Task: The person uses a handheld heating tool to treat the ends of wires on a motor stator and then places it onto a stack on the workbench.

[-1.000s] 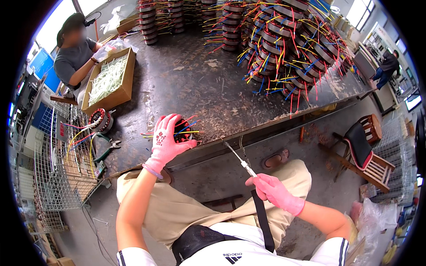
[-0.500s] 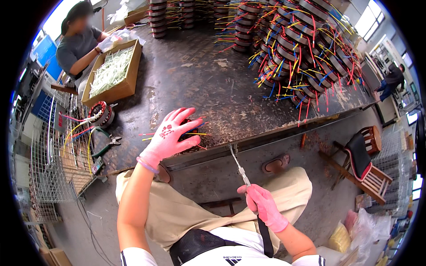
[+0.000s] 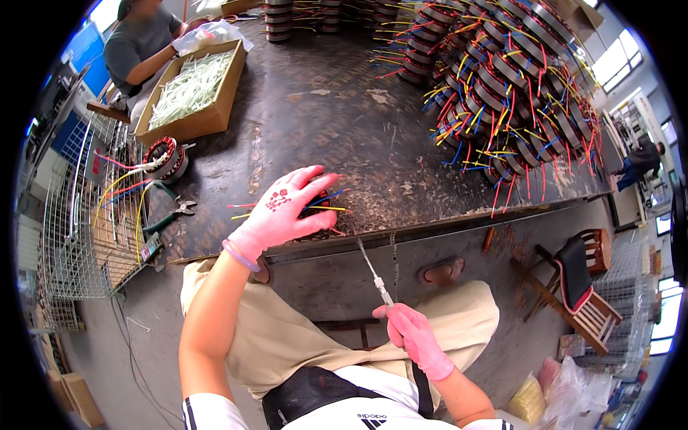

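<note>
My left hand (image 3: 283, 208), in a pink glove, is curved over a wound motor stator (image 3: 322, 203) at the table's near edge. The hand hides most of the stator; red, yellow and blue wire ends stick out on both sides of it. In my right hand (image 3: 419, 338), also gloved in pink, is a slim metal tool (image 3: 378, 281) with a thin shaft. Its tip points up and left, by the table edge just right of the stator. Whether the tip touches anything I cannot tell.
Left on the table lie another stator (image 3: 168, 162) and green-handled pliers (image 3: 154, 226). A person (image 3: 136, 54) sits behind a carton (image 3: 228, 97) of white sleeves. Piled stators (image 3: 494, 89) stand at the far right. A wooden chair (image 3: 577, 265) is on the floor at right.
My right hand has moved left, bringing the tool's tip closer to the stator. My left hand stays on the stator. The whole view has shifted slightly.
</note>
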`<state>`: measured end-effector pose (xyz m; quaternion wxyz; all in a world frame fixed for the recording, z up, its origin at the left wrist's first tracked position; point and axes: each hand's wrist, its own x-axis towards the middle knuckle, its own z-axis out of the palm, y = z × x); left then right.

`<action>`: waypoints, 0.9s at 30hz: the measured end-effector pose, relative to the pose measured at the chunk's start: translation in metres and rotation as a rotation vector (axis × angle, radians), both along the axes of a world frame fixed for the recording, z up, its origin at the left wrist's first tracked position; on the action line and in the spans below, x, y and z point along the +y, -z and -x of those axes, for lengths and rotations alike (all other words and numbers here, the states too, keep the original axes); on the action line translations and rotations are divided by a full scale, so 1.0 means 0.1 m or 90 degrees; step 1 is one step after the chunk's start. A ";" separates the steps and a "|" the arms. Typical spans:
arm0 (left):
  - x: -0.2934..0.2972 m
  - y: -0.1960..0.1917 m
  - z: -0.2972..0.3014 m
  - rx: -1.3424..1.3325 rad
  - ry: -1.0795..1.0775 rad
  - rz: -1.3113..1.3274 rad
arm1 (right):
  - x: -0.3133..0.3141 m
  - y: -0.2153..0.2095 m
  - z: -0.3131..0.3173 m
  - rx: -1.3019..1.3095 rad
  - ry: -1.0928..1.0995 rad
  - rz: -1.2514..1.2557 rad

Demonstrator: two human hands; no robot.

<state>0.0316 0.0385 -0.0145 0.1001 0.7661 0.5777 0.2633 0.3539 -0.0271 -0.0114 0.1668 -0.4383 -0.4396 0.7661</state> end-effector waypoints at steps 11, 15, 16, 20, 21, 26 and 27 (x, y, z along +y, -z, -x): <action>-0.12 -0.13 0.08 0.014 -0.054 0.104 | -0.08 0.19 0.05 -0.015 -0.013 0.037; -0.12 -0.15 0.09 -0.001 -0.045 0.108 | -0.08 0.14 0.07 0.004 -0.017 0.041; -0.13 -0.15 0.08 0.003 -0.047 0.106 | -0.09 0.14 0.07 0.009 -0.014 0.037; -0.14 -0.20 0.06 0.007 -0.044 0.109 | -0.09 0.06 0.12 -0.011 -0.009 0.047; -0.14 -0.21 0.06 0.005 -0.041 0.112 | -0.10 0.10 0.12 0.004 -0.010 0.051; -0.14 -0.17 0.07 -0.007 -0.060 0.130 | -0.10 0.13 0.12 0.004 -0.007 0.047; -0.14 -0.17 0.07 -0.006 -0.072 0.145 | -0.11 0.13 0.12 -0.011 -0.012 0.044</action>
